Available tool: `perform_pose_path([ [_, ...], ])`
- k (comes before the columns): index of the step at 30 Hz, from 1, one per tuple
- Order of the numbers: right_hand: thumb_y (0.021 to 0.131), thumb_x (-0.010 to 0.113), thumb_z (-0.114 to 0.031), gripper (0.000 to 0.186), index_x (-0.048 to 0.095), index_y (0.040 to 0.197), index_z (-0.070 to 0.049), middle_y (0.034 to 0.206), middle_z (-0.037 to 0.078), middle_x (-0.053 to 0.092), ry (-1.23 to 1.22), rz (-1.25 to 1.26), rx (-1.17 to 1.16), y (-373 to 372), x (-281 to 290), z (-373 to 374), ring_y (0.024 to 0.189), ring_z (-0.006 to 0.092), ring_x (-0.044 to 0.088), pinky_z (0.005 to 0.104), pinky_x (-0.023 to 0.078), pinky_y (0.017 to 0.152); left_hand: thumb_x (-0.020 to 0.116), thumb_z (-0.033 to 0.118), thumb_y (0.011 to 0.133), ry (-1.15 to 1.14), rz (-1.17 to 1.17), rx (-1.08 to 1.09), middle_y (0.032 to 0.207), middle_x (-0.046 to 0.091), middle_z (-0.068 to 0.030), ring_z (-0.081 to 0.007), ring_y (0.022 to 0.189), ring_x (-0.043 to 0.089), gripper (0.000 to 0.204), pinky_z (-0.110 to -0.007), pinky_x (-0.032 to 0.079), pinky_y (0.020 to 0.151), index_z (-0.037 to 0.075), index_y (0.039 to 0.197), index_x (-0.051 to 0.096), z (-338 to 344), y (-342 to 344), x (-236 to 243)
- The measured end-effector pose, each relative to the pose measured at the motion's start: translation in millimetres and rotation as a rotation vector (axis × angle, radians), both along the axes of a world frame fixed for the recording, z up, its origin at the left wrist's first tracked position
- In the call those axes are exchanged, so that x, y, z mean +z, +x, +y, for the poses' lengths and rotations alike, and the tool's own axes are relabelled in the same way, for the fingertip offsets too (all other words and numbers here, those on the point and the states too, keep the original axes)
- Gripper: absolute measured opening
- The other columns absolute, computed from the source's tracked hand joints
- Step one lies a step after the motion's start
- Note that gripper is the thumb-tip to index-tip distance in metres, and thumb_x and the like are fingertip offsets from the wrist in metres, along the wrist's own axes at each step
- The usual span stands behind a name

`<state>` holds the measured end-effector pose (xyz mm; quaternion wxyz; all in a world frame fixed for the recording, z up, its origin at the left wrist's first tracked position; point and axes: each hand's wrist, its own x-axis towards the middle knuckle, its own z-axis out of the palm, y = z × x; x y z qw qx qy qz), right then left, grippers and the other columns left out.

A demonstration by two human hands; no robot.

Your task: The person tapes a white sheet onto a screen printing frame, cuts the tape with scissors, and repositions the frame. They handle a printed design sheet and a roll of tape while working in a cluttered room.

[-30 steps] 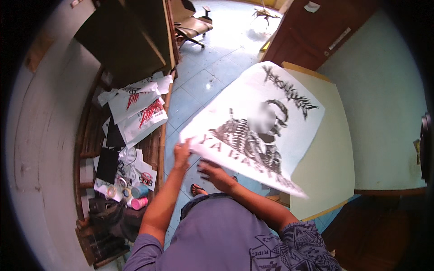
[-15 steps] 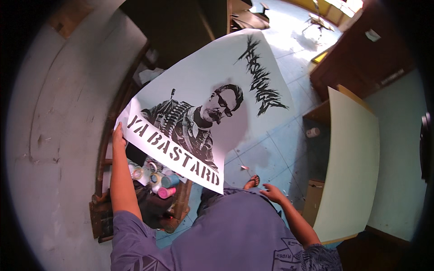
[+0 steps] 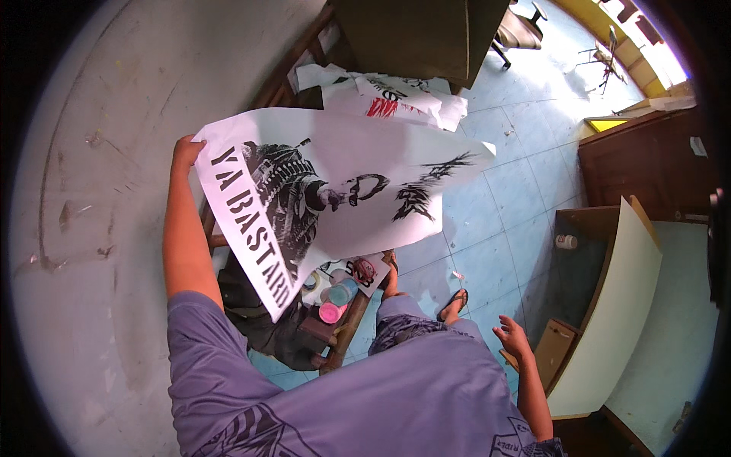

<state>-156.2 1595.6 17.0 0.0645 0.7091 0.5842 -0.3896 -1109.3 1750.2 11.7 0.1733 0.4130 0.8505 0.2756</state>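
My left hand [image 3: 186,154] pinches one corner of a large white printed poster [image 3: 346,152] at the left. The sheet bears black lettering along its near edge, a black figure in dark glasses in the middle and jagged black lettering at the far end. It stretches away to the right of that hand, and its far end curls. My right hand [image 3: 512,337] hangs at my right side with the fingers apart and nothing in them, well away from the poster.
Under the poster, a wooden bench [image 3: 346,346] holds rolls of tape, including a pink roll [image 3: 330,312] and a teal roll [image 3: 343,292]. More printed sheets [image 3: 400,99] lie beyond. A pale board [image 3: 620,320] leans at right near a white container [image 3: 566,241]. A wall [image 3: 106,228] rises at left.
The poster has swung lower and leftward, and its far end has curled, uncovering printed sheets behind. My left hand has risen in view. My right hand has moved right, away from my body.
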Motion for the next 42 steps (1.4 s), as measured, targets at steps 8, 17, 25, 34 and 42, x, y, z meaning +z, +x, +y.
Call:
perform_pose_path([
  [8, 0.085, 0.07, -0.025, 0.054, 0.052, 0.131, -0.002, 0.124, 0.022, 0.06, -0.063, -0.028, -0.023, 2.8, -8.0, -13.6, 0.114, 0.0347, 0.06, 0.0411, 0.05, 0.092, 0.068, 0.027, 0.081, -0.115, 0.431, 0.321, 0.118, 0.06, -0.0239, -0.0388, 0.11, 0.058, 0.054, -0.046, 0.048, 0.092, 0.002, 0.126, 0.052, -27.4, -2.4, -43.3],
  [17, 0.086, 0.07, -0.025, 0.055, 0.052, 0.131, -0.001, 0.128, 0.021, 0.058, -0.002, 0.1, -0.169, 7.8, -29.4, -51.3, 0.113, 0.033, 0.06, 0.0402, 0.05, 0.092, 0.068, 0.028, 0.082, -0.097, 0.232, 0.294, 0.139, 0.04, -0.0289, -0.0481, 0.134, 0.029, 0.071, -0.049, 0.027, 0.112, -0.005, 0.137, 0.037, -173.2, 213.1, -208.4],
  [25, 0.085, 0.069, -0.034, 0.056, 0.054, 0.129, -0.004, 0.121, 0.022, 0.061, 0.095, 0.048, -0.35, 30.5, -51.5, -130.7, 0.106, 0.0325, 0.063, 0.04, 0.051, 0.088, 0.072, 0.034, 0.078, -0.39, -0.399, -0.458, 0.119, 0.058, -0.0266, -0.0408, 0.113, 0.054, 0.057, -0.044, 0.043, 0.098, -0.001, 0.119, 0.056, -266.4, 455.5, -286.6],
  [34, 0.081, 0.07, -0.042, 0.062, 0.055, 0.127, -0.003, 0.122, 0.02, 0.061, 0.082, 0.04, -0.682, 129.2, -80.9, -275.7, 0.111, 0.0354, 0.06, 0.0411, 0.048, 0.094, 0.068, 0.027, 0.083, -0.362, -0.06, -0.829, 0.105, 0.065, -0.0224, -0.0323, 0.096, 0.064, 0.042, -0.04, 0.051, 0.084, 0.001, 0.114, 0.06, -58.4, 537.4, -201.2],
  [42, 0.081, 0.07, -0.037, 0.055, 0.058, 0.121, -0.001, 0.114, 0.018, 0.065, 0.411, 0.093, -1.464, 231.7, -112.6, -349.0, 0.109, 0.0318, 0.061, 0.0393, 0.049, 0.09, 0.067, 0.027, 0.088, -0.407, -0.381, -0.945, 0.104, 0.066, -0.0153, -0.0229, 0.088, 0.064, 0.042, -0.033, 0.051, 0.076, 0.0, 0.118, 0.057, 27.4, 753.7, -136.6],
])
